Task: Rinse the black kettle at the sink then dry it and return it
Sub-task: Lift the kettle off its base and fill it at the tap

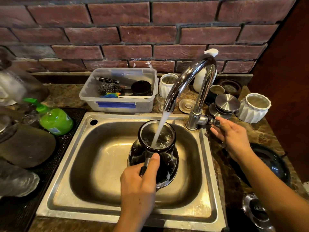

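The black kettle point(167, 158) hangs over the steel sink point(66, 164), its open mouth tipped up under the tap. White suds streak its side. My left hand point(138, 183) is shut on its handle, thumb along the metal stem. Water runs from the chrome tap point(187, 81) straight into the kettle's mouth. My right hand point(230, 136) rests on the tap's lever point(212, 121) at the right of the tap's base, fingers curled around it.
A clear plastic tub point(117, 104) with a scourer and a black cup stands behind the sink. A green soap bottle point(55, 120) lies at the left on a black mat. White ribbed cups point(254, 107), metal lids and a white pump bottle crowd the right. A black lid point(272, 163) lies on the counter.
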The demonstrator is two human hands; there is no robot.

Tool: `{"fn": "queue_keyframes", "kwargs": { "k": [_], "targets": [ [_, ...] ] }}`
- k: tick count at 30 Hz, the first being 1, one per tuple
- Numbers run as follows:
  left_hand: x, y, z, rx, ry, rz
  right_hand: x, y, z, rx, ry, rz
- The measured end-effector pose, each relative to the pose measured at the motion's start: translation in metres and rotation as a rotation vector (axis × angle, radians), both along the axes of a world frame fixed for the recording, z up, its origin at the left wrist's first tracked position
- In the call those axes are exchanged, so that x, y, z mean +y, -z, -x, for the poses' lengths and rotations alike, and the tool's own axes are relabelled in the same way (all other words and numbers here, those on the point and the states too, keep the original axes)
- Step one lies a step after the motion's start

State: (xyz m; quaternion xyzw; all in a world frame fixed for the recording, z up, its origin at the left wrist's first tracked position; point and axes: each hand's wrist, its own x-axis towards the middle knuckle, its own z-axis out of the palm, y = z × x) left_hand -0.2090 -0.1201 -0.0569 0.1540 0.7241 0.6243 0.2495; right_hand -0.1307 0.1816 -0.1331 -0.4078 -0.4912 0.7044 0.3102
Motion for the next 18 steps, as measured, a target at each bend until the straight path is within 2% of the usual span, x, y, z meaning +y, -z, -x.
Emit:
{"fn": "queue_keyframes", "kwargs": {
  "k": [18],
  "targets": [
    [0.0038,-0.0097,-0.0007,0.097,-0.016,0.024,0.0001,0.0023,0.0006,-0.006,0.024,0.021]
  ]
}}
